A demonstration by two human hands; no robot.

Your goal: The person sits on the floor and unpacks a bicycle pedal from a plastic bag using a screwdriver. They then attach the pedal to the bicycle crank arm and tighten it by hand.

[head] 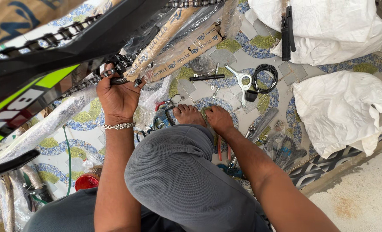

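Left hand (118, 95) clamped up against the bicycle chain (77, 85) where it meets the black frame (92, 36), fingers curled around the small dark fitting there, metal bracelet (119, 126) on the wrist. Right hand (219, 119) down on the patterned floor (225, 56) beside a bare foot (188, 114), fingers bent over something among the loose tools; closed on an item or merely resting, cannot tell. Hands well apart, a grey-clad knee (173, 172) between them. Best done, by the look of it, with a steady grip on the chain so it does not slip off while the other hand searches, and with eyes on the floor rather than groping blind, since the small parts lie scattered. Chain above and to the left, running along the frame past wrapped tubes (173, 47); a silver three-armed wrench (242, 81) and a coiled black cable (266, 77) just beyond the right hand, a long black bolt (206, 77) near them, white sacks (341, 107) farther off to the right.
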